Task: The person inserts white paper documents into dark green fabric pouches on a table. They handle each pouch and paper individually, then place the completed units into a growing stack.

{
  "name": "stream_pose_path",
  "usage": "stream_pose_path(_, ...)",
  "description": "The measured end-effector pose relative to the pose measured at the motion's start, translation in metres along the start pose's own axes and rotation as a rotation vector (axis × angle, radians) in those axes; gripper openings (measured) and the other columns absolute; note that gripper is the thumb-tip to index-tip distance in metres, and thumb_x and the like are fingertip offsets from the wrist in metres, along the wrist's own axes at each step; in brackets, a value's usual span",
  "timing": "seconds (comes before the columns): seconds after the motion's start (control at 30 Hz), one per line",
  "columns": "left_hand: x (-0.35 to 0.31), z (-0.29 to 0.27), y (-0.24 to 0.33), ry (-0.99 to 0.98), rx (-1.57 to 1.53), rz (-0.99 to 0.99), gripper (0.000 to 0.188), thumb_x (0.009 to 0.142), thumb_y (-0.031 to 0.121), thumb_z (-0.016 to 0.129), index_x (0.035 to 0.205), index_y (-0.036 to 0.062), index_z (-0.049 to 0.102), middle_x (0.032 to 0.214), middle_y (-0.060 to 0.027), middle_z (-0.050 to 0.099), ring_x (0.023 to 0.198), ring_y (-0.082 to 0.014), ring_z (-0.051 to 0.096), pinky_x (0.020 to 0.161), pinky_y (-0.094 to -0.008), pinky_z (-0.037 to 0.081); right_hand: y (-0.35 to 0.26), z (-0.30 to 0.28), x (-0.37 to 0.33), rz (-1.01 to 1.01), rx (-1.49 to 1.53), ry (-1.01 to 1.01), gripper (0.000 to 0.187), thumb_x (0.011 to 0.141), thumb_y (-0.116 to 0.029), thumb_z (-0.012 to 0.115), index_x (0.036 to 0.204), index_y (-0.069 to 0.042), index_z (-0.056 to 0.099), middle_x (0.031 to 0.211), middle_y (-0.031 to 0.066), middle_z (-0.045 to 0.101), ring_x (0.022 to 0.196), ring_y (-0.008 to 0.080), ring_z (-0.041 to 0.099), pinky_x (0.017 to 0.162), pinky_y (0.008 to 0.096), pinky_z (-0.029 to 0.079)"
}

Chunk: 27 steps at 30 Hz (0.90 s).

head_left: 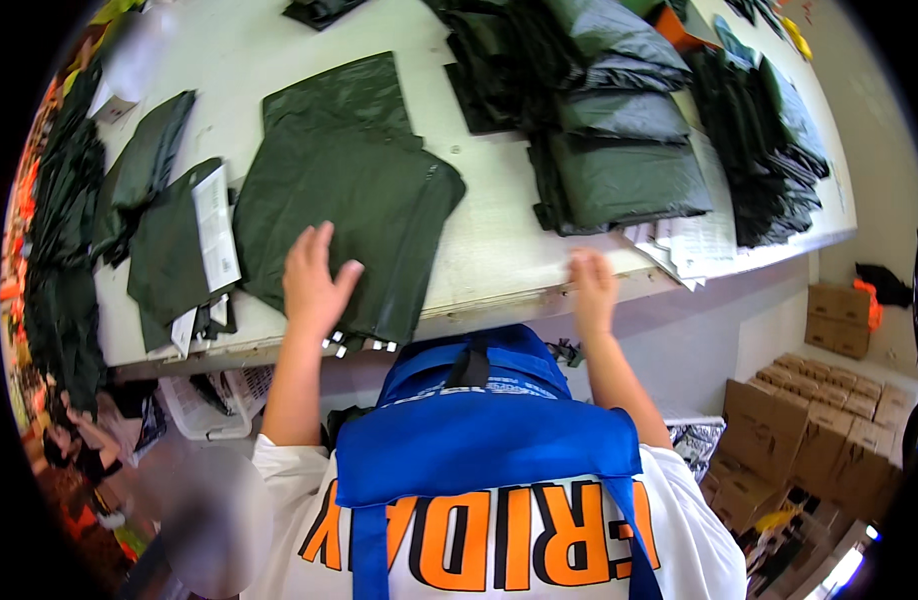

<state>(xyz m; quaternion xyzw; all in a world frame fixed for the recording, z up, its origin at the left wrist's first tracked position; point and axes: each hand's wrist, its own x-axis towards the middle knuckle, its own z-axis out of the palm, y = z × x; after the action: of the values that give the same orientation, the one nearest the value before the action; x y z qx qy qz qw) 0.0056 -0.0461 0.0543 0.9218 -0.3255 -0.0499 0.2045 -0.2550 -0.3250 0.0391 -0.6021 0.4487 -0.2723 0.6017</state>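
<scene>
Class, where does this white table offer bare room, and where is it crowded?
Bare table shows between the spread green garment and the bagged stack, and beyond that garment, toward the far dark bundle. Crowded: left, with folded garments; right, with a dark pile and papers.

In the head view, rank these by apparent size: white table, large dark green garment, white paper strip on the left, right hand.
Largest to smallest:
1. White table
2. Large dark green garment
3. White paper strip and right hand: too alike to rank; the strip is longer but narrower.
</scene>
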Motion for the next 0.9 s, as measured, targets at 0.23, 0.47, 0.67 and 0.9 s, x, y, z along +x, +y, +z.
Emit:
stream_pose_path(0.23, 0.005, 0.037, 0.029, -0.117, 0.232, -0.05, 0.067, 0.083, 0.045, 0.064, 0.141, 0.0231, 0.04, 0.147, -0.0186, 0.031, 0.135, -0.0422, 0.027, 0.108, -0.0579, 0.022, 0.053, -0.211, 0.105, 0.259, -0.464, 0.857, 0.061, 0.075, -0.038, 0.077, 0.109, 0.01, 0.06, 0.107, 0.0194, 0.064, 0.096, 0.0265, 0.06, 0.086, 0.0373, 0.046)
stream_pose_path(0.47, 0.006, 0.039, 0.045, -0.044, 0.228, 0.003, 0.069, 0.079, 0.036, 0.07, 0.138, 0.012, 0.043, 0.141, -0.018, 0.038, 0.128, -0.037, 0.037, 0.105, -0.0486, 0.031, 0.085, -0.266, 0.107, 0.261, -0.342, 0.895, 0.031, 0.079, -0.031, 0.075, 0.078, 0.0, 0.069, 0.065, 0.0048, 0.061, 0.061, 0.0134, 0.057, 0.057, 0.0311, 0.044)
stream_pose_path(0.67, 0.005, 0.043, 0.042, 0.016, 0.165, 0.105, 0.056, 0.081, 0.02, 0.067, 0.133, 0.0091, 0.049, 0.116, -0.013, 0.055, 0.105, -0.0322, 0.052, 0.091, -0.0439, 0.043, 0.017, -0.274, 0.061, -0.095, -0.085, 0.902, 0.02, 0.095, -0.019, 0.052, 0.097, -0.001, 0.062, 0.072, 0.0027, 0.058, 0.05, 0.0082, 0.046, 0.043, 0.0226, 0.035)
stream_pose_path(0.9, 0.013, 0.029, 0.059, -0.031, 0.113, 0.145, 0.05, 0.08, 0.003, 0.058, 0.127, 0.0177, 0.056, 0.101, -0.0122, 0.059, 0.09, -0.0318, 0.057, 0.079, -0.0414, 0.049, -0.007, -0.297, 0.037, -0.127, 0.326, 0.86, 0.018, 0.097, -0.014, 0.048, 0.104, 0.001, 0.053, 0.076, 0.0055, 0.053, 0.056, 0.0093, 0.046, 0.045, 0.0197, 0.035)
